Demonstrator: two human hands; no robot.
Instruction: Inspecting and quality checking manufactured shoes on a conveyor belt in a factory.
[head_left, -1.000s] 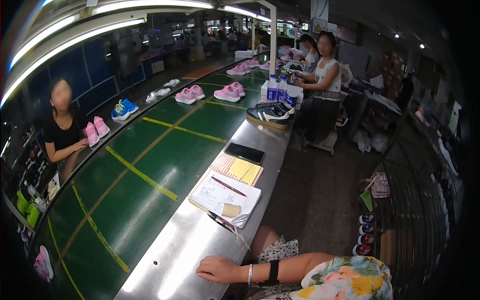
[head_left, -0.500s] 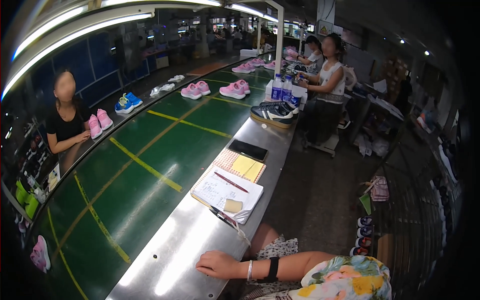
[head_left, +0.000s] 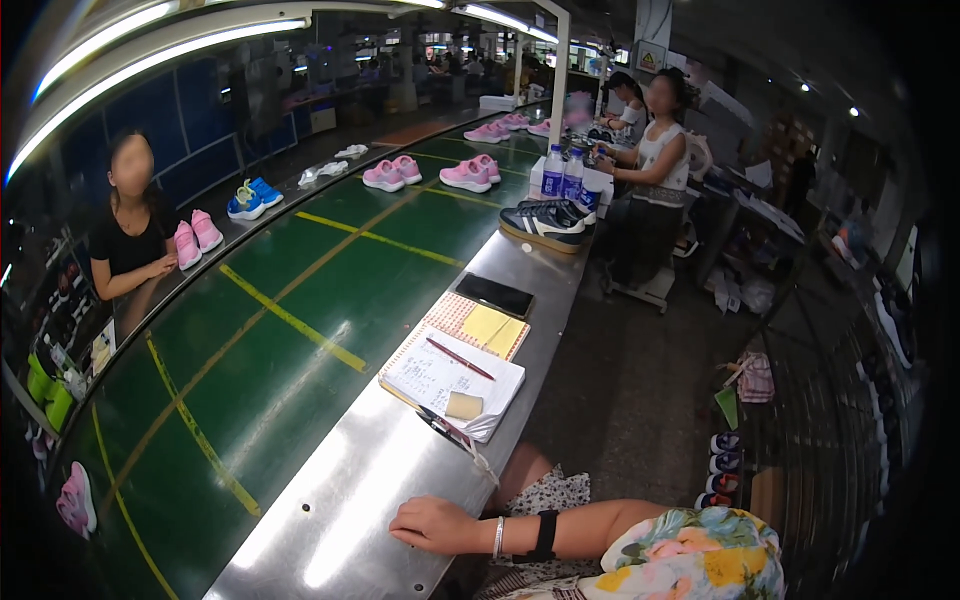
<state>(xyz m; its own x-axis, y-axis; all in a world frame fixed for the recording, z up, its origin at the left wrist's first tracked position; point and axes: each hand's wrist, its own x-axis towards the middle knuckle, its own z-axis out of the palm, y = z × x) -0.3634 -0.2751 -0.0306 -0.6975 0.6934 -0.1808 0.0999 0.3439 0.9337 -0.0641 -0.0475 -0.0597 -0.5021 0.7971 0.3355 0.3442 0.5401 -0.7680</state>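
Observation:
My right hand (head_left: 435, 525) rests on the metal edge of the bench (head_left: 340, 500), palm down. Its fingers are loosely curled together, and nothing shows in them; their undersides are hidden. A bracelet and a black band circle the forearm. My left hand is out of the picture. Closest to the hand is a pen on a string (head_left: 445, 428), lying at the lower edge of an open notebook (head_left: 410, 375) with handwriting. On the notebook are a dark red pen (head_left: 460, 358) and a small tan block (head_left: 464, 405). A dark phone (head_left: 495, 295) lies just beyond.
Pink shoes (head_left: 469, 174) stand on the green conveyor belt (head_left: 280, 370). Black-and-white sneakers (head_left: 545, 222) and water bottles (head_left: 572, 175) are farther along the metal edge. A co-worker (head_left: 130, 235) leans across the belt near blue shoes (head_left: 254, 200); another (head_left: 660, 150) works at far right.
My hand stays in place on the bench, and the whole view shifts slightly. Far along the line, something pink beside a co-worker appears higher and blurred.

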